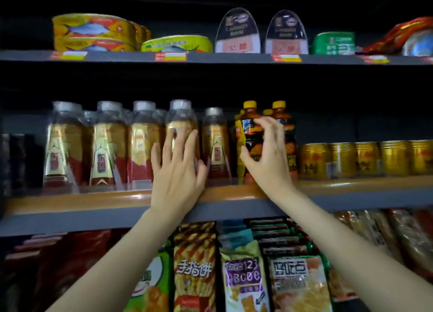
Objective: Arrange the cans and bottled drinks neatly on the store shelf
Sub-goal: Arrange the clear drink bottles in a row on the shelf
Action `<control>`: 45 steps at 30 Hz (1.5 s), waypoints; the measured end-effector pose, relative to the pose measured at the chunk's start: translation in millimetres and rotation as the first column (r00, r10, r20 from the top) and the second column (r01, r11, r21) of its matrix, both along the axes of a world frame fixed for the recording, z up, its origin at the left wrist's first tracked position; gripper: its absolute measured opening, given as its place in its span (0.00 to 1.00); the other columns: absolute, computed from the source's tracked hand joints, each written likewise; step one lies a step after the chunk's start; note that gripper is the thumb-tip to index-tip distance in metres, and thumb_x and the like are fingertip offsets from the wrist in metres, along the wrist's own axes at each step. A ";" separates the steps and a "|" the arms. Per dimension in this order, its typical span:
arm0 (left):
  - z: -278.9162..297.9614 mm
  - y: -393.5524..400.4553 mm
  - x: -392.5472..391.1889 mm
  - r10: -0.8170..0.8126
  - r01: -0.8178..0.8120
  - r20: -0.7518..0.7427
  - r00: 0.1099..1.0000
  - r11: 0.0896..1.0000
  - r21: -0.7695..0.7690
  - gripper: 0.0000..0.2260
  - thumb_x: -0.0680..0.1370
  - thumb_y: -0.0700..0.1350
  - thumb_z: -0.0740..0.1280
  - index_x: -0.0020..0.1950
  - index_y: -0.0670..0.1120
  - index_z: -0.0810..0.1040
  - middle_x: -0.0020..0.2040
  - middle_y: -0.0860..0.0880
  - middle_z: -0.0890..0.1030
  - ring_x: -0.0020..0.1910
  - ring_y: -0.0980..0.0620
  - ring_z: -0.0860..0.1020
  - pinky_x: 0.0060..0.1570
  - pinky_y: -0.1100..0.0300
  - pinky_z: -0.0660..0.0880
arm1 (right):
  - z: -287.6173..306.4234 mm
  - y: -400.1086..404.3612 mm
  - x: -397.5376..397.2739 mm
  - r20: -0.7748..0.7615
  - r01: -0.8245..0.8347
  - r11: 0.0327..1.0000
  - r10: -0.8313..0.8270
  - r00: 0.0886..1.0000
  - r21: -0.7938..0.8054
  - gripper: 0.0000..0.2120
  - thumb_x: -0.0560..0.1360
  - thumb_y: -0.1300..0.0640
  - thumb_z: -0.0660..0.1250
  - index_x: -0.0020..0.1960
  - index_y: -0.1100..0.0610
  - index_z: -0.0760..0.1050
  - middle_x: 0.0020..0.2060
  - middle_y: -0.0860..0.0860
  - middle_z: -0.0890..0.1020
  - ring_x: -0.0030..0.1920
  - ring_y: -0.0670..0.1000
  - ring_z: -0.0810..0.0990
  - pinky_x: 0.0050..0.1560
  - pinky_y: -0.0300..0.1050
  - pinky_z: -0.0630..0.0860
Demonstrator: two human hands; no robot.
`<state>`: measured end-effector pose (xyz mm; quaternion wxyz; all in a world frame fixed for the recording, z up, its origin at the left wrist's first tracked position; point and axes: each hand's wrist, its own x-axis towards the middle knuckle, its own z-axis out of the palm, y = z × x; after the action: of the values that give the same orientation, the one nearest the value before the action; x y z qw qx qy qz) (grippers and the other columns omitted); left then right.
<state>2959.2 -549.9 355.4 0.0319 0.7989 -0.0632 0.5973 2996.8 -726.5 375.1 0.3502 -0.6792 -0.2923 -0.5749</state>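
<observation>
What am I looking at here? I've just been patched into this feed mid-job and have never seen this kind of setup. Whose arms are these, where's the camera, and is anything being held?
There is no machine: a person is tidying a store shelf with bare hands. The single picture comes from a camera worn on their head, looking forward and down, so both arms reach in from the bottom. The left hand lies with spread fingers against a clear bottle with a red and gold label, the fourth in the front row. The right hand curls round a dark bottle with a yellow cap. Both bottles stand on the middle shelf, with gold cans to the right. Tinned food sits on the shelf above, snack bags below.
</observation>
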 end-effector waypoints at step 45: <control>-0.5 -3.7 -24.1 -0.337 0.354 0.109 0.935 0.886 -0.301 0.21 0.78 0.45 0.57 0.70 0.41 0.67 0.71 0.42 0.66 0.70 0.46 0.63 0.69 0.51 0.55 | 41.1 -62.4 -114.7 0.016 -0.399 0.665 0.502 0.864 0.631 0.23 0.68 0.59 0.75 0.54 0.48 0.65 0.54 0.50 0.74 0.53 0.49 0.79 0.47 0.45 0.79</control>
<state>2935.0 -553.6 354.9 0.2630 0.7431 -0.1089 0.6056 2882.1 -788.9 416.2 0.7052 -0.4768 -0.2192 -0.4768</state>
